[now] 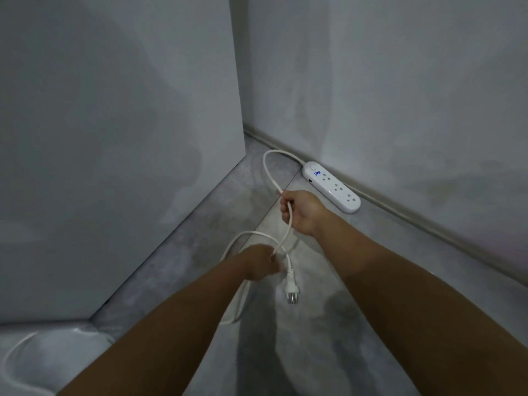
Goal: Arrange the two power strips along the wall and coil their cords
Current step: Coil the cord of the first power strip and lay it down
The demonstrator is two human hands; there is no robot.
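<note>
A white power strip (331,186) lies on the grey floor against the right wall's skirting, with a blue mark lit near its switch. Its white cord (268,174) arcs out from the strip's far end and comes back to my right hand (300,211), which is closed around it. The cord runs on down to my left hand (261,265), which grips a loop of it. The plug (291,295) dangles below my left hand, above the floor. A second white cord (17,350) curves at the bottom left; its strip is out of sight.
A tall white cabinet or panel (120,155) fills the left side and meets the right wall (385,81) in a narrow corner. Grey concrete floor (328,338) stretches toward me between them.
</note>
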